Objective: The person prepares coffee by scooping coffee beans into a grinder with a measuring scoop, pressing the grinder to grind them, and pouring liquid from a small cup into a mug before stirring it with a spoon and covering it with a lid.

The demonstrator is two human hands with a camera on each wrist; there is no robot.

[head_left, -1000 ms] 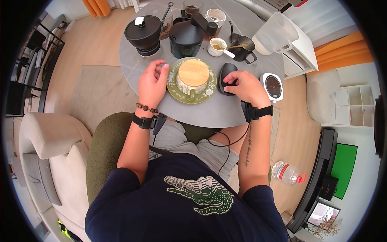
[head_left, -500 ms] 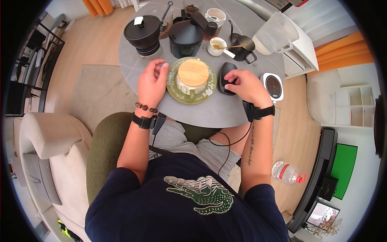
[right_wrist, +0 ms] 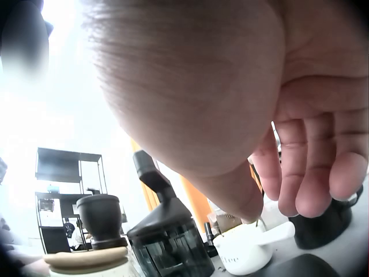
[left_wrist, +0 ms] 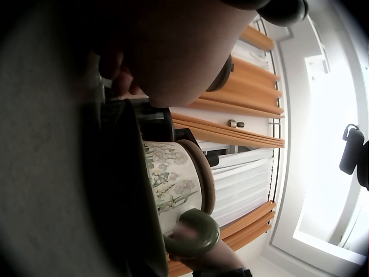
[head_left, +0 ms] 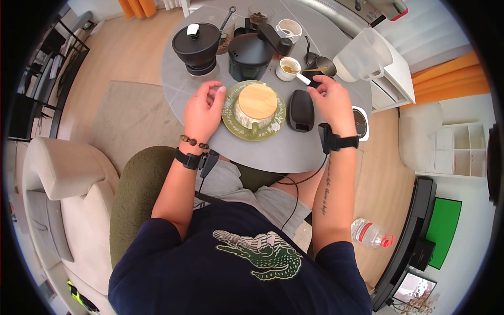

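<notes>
A floral cup (left_wrist: 173, 179) with a green handle and a round wooden lid (head_left: 258, 101) stands on a green lettered saucer (head_left: 231, 123). My left hand (head_left: 203, 111) rests beside the saucer's left rim, fingers loosely bent and holding nothing. To the saucer's right lies a smooth black oval object (head_left: 301, 107). My right hand (head_left: 334, 107) hovers past it, fingers loosely bent with nothing between them. Close by its fingertips are a small white pan (right_wrist: 245, 251) with a white handle and a black pitcher (right_wrist: 326, 225). A wooden spoon (head_left: 310, 70) lies across the pan.
Behind the saucer stand a black hand grinder (head_left: 197, 47), a dark lidded appliance (head_left: 249, 55), a white cup (head_left: 289, 29) and a glass of dark bits (head_left: 260, 16). A clear plastic jug (head_left: 362, 55) and a round-faced white device (head_left: 360, 123) are at the right.
My right hand has lifted off the black oval object and moved forward and right, towards the white pan and black pitcher. The view shifted slightly; my left hand stays beside the saucer.
</notes>
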